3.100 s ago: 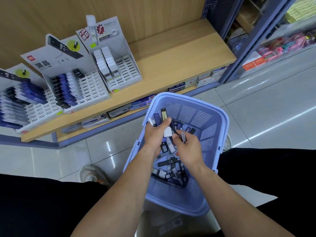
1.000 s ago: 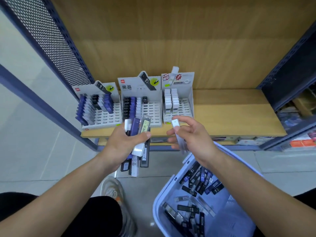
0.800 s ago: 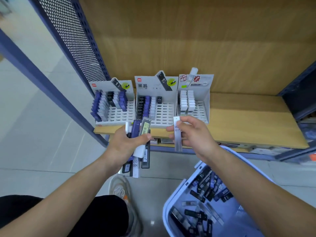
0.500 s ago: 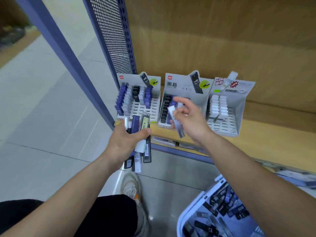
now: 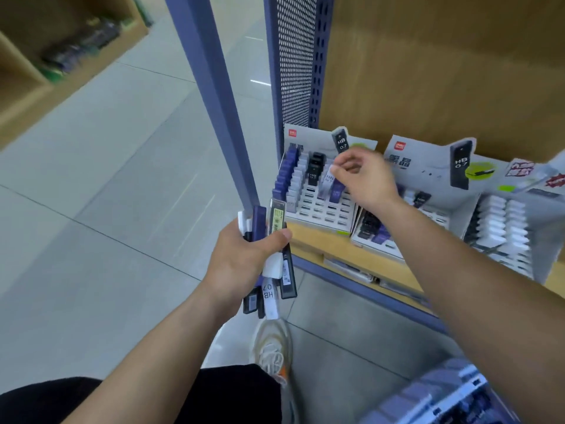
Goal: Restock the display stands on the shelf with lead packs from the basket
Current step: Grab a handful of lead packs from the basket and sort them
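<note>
The header card of the left display stand shows a dark pack printed "HB 07". The middle stand carries the same print, two Chinese characters and a red logo. One white pack in the bundle is also marked "HB 07", and another has a yellowish barcode label.

The lead packs are slim flat cases in dark purple, black, white and clear. The left hand grasps the bundle upright in front of the wooden shelf, thumb pressed across it. The right hand pinches the top of a pale pack marked "HB", which stands among the rows of the left display stand.

Half a second ago this hand was in front of the middle stand. Only a corner of the basket now shows, at the lower right.
</note>
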